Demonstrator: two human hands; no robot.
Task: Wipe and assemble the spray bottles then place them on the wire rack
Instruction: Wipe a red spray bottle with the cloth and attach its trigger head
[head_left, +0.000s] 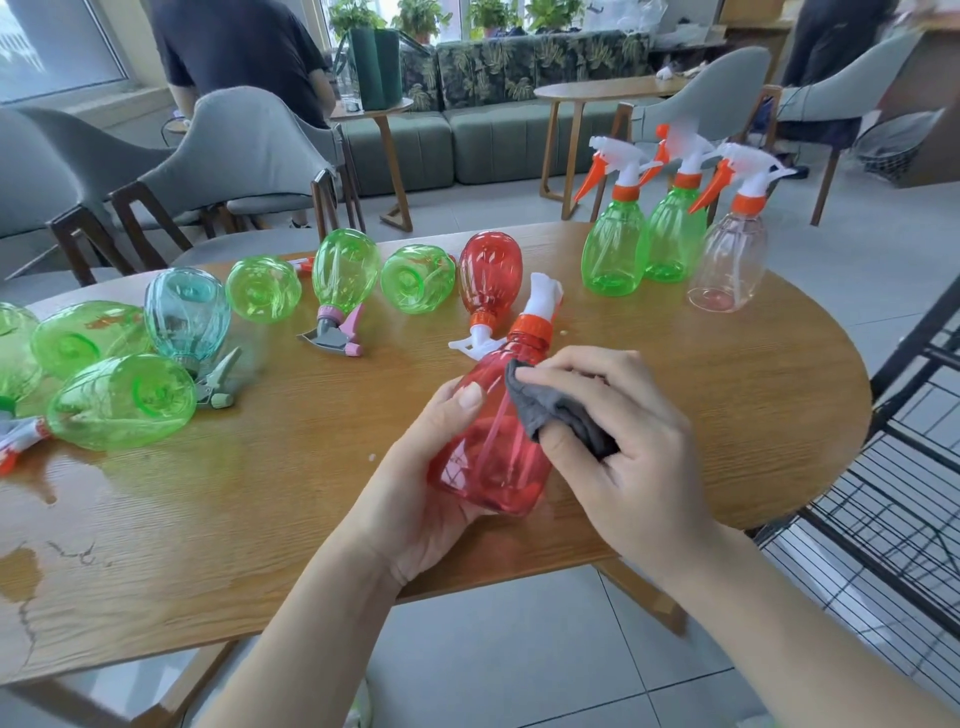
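Note:
My left hand (415, 493) grips a red spray bottle (488, 447) round its lower body, tilted with its orange collar and white sprayer head pointing away from me. My right hand (618, 436) pinches a grey cloth (558, 410) and presses it against the bottle's upper side. A second red bottle (489, 275) lies on the wooden table (727, 415) just behind. Three assembled bottles stand upright at the far right: two green (615, 254) (672, 234) and one clear (730, 265). The black wire rack (893, 499) stands to my right.
Several green bottles (122, 400) and a blue bottle (187, 317) lie on their sides across the table's left half, some with pink or grey sprayers. Water stains mark the near left edge. Grey chairs (228, 150) and two people are behind the table.

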